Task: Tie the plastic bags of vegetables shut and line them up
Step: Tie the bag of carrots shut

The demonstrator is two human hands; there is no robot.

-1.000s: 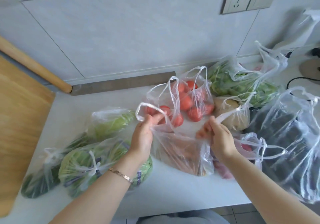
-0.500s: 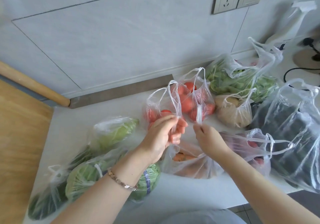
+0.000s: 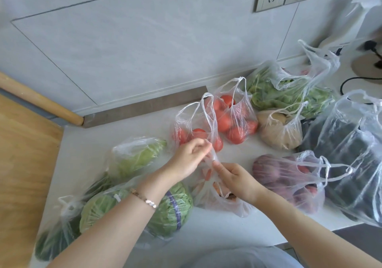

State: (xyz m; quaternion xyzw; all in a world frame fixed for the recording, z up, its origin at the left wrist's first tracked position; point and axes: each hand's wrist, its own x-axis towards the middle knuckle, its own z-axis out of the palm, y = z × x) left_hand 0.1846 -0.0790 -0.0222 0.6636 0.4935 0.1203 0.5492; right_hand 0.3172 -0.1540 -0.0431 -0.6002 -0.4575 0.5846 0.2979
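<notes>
I see the left hand [image 3: 189, 158] grip clamped on the carrot bag [image 3: 237, 207] handle, right hand [image 3: 239, 179] grip pinching it too; tomato bag [image 3: 186, 131] at twelve o'clock.

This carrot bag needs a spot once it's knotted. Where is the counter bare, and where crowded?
Bare counter lies behind the pale-green bag, left of the near tomato bag. A second strip runs along the front edge, before the carrot bag. The right end is packed: greens bag, potato bag, purple bag and dark bag crowd together.
</notes>
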